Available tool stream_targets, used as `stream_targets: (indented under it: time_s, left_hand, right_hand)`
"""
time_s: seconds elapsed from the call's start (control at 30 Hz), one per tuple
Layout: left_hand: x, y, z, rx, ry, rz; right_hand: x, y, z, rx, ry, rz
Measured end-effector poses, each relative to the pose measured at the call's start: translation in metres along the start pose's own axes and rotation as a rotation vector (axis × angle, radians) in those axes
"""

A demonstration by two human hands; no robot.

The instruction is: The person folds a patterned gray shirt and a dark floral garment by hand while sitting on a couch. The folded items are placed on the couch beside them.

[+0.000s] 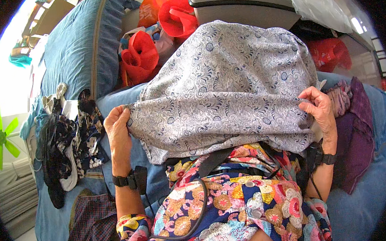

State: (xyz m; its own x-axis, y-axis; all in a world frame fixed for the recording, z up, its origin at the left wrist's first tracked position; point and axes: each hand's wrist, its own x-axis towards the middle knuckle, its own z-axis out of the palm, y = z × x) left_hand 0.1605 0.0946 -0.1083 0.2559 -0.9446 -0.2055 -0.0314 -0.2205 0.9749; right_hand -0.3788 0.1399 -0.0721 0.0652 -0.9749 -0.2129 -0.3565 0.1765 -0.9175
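Note:
A grey-white cloth with a dark blue paisley and floral print (pixel 223 74) lies spread across my lap and beyond it, with a fold running from side to side. My left hand (pixel 118 120) pinches its left edge between thumb and fingers. At the cloth's right side is my right hand (pixel 317 106), its thumb and forefinger bent towards each other on the fabric; the cloth between them is small and hard to make out. Both wrists wear black straps with devices and cables.
Dark patterned garments (pixel 70 139) and a plaid cloth (pixel 91 225) lie at left on the blue cover (pixel 356 206). Purple cloth (pixel 354 149) is at right. Behind are a blue cushion (pixel 73 45), red bags (pixel 140 57) and a grey cabinet (pixel 246 12). A green fan (pixel 2 137) stands far left.

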Motion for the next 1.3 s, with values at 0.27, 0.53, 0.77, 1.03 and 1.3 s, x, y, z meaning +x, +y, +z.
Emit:
stream_targets:
  time_s: [0.27,0.53,0.77,1.03,1.3]
  left_hand:
    - [0.006,0.006,0.002,0.004,0.0,0.074]
    - [0.007,0.023,0.002,0.099,0.056,0.117]
    - [0.013,0.051,0.002,-0.047,-0.088,0.008]
    - [-0.018,0.073,0.013,0.913,-0.157,0.764]
    - [-0.007,0.088,0.015,0.814,-0.091,0.719]
  right_hand:
    - [0.002,-0.002,0.002,-0.087,0.081,0.034]
    - [0.011,0.008,0.005,-0.01,0.257,-0.085]
    - [-0.019,-0.027,0.002,-0.41,0.297,-0.451]
    - [-0.072,-0.036,0.043,-0.614,-0.073,-0.476]
    - [-0.076,-0.01,0.039,-0.077,0.13,-0.095]
